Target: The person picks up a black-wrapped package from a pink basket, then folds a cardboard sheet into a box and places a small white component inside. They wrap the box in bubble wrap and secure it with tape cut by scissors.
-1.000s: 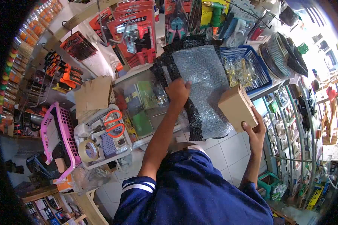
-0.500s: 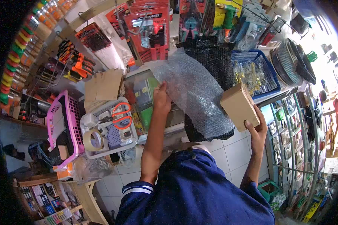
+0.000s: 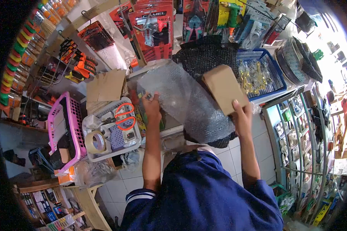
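A brown cardboard box [image 3: 226, 89] is in my right hand [image 3: 242, 117], gripped at its lower right edge and tilted over the wrap. Below it, a sheet of clear bubble wrap [image 3: 177, 90] stretches across the counter. My left hand [image 3: 152, 106] is closed at the left edge of this sheet, its fingertips pinching the plastic. Black bubble wrap [image 3: 204, 56] lies underneath, showing behind and in front of the clear sheet.
To the left stand a grey basket [image 3: 115, 153] with orange-handled scissors [image 3: 125, 116] and a tape roll [image 3: 95, 141], and a pink basket [image 3: 80, 131]. Flat cardboard [image 3: 106, 86] lies behind. A blue basket [image 3: 283, 79] of yellow-and-clear pieces sits at right.
My left hand has moved left, and the clear bubble wrap has shifted left with it. My right hand has carried the box left and up, over the wrap.
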### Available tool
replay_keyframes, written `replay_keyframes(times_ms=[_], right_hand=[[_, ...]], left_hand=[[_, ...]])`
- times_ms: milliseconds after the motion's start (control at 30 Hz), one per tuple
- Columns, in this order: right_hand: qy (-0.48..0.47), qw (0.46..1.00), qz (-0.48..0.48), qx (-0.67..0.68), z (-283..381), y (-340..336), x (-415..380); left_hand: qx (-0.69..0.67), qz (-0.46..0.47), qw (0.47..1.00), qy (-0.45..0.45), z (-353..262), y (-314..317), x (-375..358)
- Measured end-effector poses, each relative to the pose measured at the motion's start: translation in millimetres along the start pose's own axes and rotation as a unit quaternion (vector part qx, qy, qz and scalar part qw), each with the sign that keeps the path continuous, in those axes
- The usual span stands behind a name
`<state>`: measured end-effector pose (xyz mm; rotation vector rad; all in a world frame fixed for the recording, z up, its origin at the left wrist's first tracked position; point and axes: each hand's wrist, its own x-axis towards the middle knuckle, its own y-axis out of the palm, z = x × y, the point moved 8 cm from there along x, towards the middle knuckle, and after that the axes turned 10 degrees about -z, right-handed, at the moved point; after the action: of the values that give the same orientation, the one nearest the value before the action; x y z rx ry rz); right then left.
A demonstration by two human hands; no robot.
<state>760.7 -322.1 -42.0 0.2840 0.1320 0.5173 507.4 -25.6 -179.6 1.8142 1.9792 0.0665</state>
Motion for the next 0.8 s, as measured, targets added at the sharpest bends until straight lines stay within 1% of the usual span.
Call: replay_keyframes(times_ms=[33, 100, 133, 167, 200, 233, 267, 333, 367, 433, 467, 533, 600, 667, 767, 800], right_hand=[[0.016, 1.0, -0.001, 0.004, -9, 7, 8], [0.05, 0.999, 0.003, 0.012, -27, 18, 20], [0.048, 0.999, -0.002, 0.009, -35, 17, 25], [0.046, 0.999, -0.004, 0.004, -44, 14, 30], [0.046, 0.999, -0.005, -0.002, -49, 13, 34], [0.044, 0.999, -0.003, -0.003, -48, 15, 34], [0.028, 0.999, 0.001, -0.017, -51, 13, 36], [-0.009, 0.999, 0.005, -0.041, -55, 9, 41], [-0.009, 0.999, 0.003, -0.043, -58, 8, 42], [-0.016, 0.999, 0.007, -0.05, -59, 7, 45], [-0.019, 0.998, 0.008, -0.055, -59, 5, 46], [-0.021, 0.998, 0.012, -0.054, -52, 7, 45], [-0.032, 0.997, 0.018, -0.062, -50, 7, 47], [-0.056, 0.995, 0.023, -0.08, -49, 3, 54], [-0.072, 0.99, 0.033, -0.117, -47, -3, 59], [-0.081, 0.987, 0.039, -0.13, -45, -3, 59]], left_hand=[[0.002, 0.004, 1.0, -0.009, -2, 1, -3], [0.114, 0.002, 0.993, 0.032, -20, 2, -4], [0.177, -0.004, 0.978, 0.112, -35, 0, 4], [0.239, -0.021, 0.952, 0.189, -49, -3, 10], [0.307, -0.043, 0.896, 0.317, -61, -5, 25], [0.369, -0.063, 0.819, 0.435, -76, -1, 23], [0.385, -0.071, 0.809, 0.438, -76, -4, 31], [0.413, -0.082, 0.79, 0.446, -99, 3, 27], [0.448, -0.063, 0.806, 0.381, -103, 6, 27], [0.491, -0.076, 0.77, 0.401, -125, 22, 1], [0.512, -0.081, 0.751, 0.409, -124, 29, -11], [0.621, -0.055, 0.632, 0.461, -100, 48, -40], [0.638, 0.053, 0.645, 0.417, -52, 53, -79], [0.665, 0.149, 0.652, 0.333, -14, 49, -103], [0.667, 0.145, 0.595, 0.423, 13, 33, -97], [0.669, 0.168, 0.594, 0.414, 13, 31, -93]])
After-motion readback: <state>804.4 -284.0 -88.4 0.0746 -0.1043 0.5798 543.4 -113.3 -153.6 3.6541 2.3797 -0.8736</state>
